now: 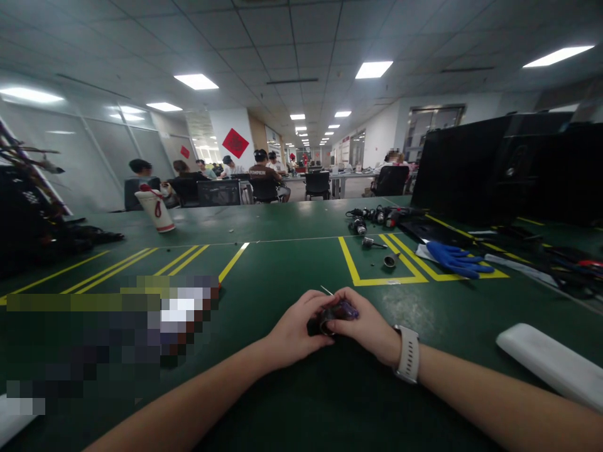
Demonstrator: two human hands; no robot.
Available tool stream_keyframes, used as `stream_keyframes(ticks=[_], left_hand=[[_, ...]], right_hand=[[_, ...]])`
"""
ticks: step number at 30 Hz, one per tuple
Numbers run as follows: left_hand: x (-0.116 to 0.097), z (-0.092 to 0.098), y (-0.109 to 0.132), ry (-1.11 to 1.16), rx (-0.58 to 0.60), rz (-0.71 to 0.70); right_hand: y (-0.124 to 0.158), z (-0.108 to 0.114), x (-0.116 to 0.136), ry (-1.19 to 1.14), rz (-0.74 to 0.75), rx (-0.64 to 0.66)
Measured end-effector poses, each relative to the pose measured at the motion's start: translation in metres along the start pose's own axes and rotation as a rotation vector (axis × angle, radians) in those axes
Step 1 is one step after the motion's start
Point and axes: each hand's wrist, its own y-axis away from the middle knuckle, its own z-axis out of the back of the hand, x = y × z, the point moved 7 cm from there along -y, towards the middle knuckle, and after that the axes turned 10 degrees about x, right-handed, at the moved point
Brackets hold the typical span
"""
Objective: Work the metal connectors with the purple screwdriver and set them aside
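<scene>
Both of my hands meet over the green table in the lower middle of the head view. In the fingers of my left hand (299, 323) is a small dark round metal part (326, 324) with a hollow, ring-like opening towards me. My right hand (365, 323), below a white wristwatch, is closed around a small screwdriver with a purple see-through handle (348, 309). Its thin shaft points up and left past my fingers. The right thumb presses against the round part's edge. My fingers hide much of both things.
Yellow tape marks the green table (282, 263). A metal cup-shaped part (390, 260), a shafted part (372, 243) and several dark devices lie ahead right, near a blue glove (455, 258). A paper cup (156, 210) stands far left; a white bar (551, 358) lies right.
</scene>
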Motion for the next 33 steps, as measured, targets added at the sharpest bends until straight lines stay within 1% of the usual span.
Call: stream_keyframes(ticks=[3, 6, 9, 11, 14, 16, 18, 21, 24, 29, 33], left_hand=[[0.0, 0.0, 0.0, -0.008, 0.035, 0.0], [-0.001, 0.001, 0.001, -0.052, 0.056, -0.023], [-0.003, 0.002, 0.002, -0.077, 0.07, -0.074], [-0.001, 0.003, 0.003, -0.055, 0.077, -0.095], [0.007, 0.003, 0.002, 0.08, 0.081, -0.068], [0.011, 0.004, 0.002, 0.165, 0.059, -0.038], [0.011, 0.005, 0.001, 0.184, 0.028, -0.026], [0.007, 0.006, 0.001, 0.128, 0.022, -0.009], [0.003, 0.006, 0.002, 0.015, 0.018, 0.0], [-0.002, 0.003, 0.003, -0.207, -0.016, -0.031], [-0.004, 0.0, 0.004, -0.279, -0.029, -0.037]], right_hand=[[0.0, 0.0, -0.004, -0.118, -0.005, 0.017], [0.0, -0.001, -0.007, -0.147, 0.01, 0.03], [0.0, 0.0, -0.007, -0.12, 0.032, 0.037], [0.0, 0.0, -0.005, -0.085, 0.049, 0.039], [0.0, 0.001, -0.001, -0.017, 0.083, 0.03], [0.0, 0.001, 0.002, 0.039, 0.108, 0.02], [0.001, 0.0, 0.006, 0.108, 0.132, 0.014], [0.003, -0.001, 0.011, 0.197, 0.164, 0.008], [0.004, -0.001, 0.015, 0.249, 0.191, 0.007], [0.004, -0.002, 0.015, 0.268, 0.229, 0.019], [0.004, -0.003, 0.016, 0.254, 0.251, 0.018]])
